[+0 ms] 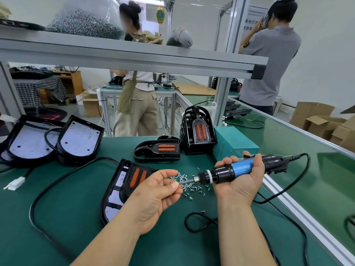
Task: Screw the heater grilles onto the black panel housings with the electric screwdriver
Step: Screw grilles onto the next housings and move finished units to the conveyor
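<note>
**Electric screwdriver, in hand, at the screw-loading step**

Electric screwdriver (240,170): blue-and-black barrel, lying across the palm of the right hand (244,181), fingers wrapped round the blue section, bit pointing toward the left hand (153,191). Rigid, probably moderately heavy, with a stiff cord dragging from the rear; best gripped mid-barrel, as held.

Left hand: palm up, thumb and forefinger curled in at the bit tip; whether a screw is pinched between them is too small to tell.

Loose screws (192,186): scattered on the tabletop (57,227) just beyond and between both hands. Tiny, light, prone to roll and slip; fingertip pinch only.

Panel housing (115,191): black, flat on the tabletop under and beside the left hand, heater grille (137,177) with orange bars seated on it. Hard plastic, light, likely to skid under driver pressure; steady by the rim.

Beyond the hands: one spare grille (157,149) lying flat, a grille stack (197,131) upright against a teal box (232,143).

Far out past the left hand: two more housings (78,139), a white connector (15,183).
</note>
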The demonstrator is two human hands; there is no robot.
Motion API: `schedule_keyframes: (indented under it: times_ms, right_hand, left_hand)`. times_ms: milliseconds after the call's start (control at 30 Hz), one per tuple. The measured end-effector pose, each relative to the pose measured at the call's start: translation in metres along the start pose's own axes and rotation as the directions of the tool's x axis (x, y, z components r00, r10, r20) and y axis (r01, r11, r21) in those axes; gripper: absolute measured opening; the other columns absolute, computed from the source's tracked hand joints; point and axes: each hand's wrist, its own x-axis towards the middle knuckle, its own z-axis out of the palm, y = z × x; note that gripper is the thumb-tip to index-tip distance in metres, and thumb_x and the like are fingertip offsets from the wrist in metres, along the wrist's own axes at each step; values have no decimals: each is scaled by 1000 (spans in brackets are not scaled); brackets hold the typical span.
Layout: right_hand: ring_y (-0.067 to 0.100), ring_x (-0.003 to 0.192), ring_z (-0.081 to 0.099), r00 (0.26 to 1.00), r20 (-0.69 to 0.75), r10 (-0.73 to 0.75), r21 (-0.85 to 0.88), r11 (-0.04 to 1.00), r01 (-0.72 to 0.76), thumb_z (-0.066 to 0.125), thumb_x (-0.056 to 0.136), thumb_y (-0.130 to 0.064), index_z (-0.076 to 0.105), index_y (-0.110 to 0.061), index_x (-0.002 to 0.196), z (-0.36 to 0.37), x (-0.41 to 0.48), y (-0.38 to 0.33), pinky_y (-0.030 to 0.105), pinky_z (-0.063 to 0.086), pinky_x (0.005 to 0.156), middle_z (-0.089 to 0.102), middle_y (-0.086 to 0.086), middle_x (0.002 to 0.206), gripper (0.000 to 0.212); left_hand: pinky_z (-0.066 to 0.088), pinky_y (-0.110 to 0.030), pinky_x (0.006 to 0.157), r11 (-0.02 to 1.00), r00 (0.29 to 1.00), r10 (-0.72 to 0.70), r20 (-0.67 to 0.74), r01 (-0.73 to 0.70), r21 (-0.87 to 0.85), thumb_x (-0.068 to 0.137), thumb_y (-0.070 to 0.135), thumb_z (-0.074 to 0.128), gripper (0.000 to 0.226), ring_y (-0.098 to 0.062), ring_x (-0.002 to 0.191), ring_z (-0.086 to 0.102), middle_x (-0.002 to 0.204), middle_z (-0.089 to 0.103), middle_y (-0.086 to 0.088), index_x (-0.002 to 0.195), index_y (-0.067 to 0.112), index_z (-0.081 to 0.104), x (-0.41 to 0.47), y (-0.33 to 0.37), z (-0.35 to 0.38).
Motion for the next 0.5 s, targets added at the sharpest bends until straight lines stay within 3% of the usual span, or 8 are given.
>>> schedule_keyframes:
  times_ms: [500]
  right_hand:
    - [14,49,52,991,114,-65,-61,995,72,55,92,-42,59,-26,85,7,-3,-3,21,46,55,51,-2,61,18]
  left_hand:
    - [55,-18,59,989,993,5,-119,13,149,94,3,62,21,-9,68,70,72,70,-1,114,10,62,-2,-3,8]
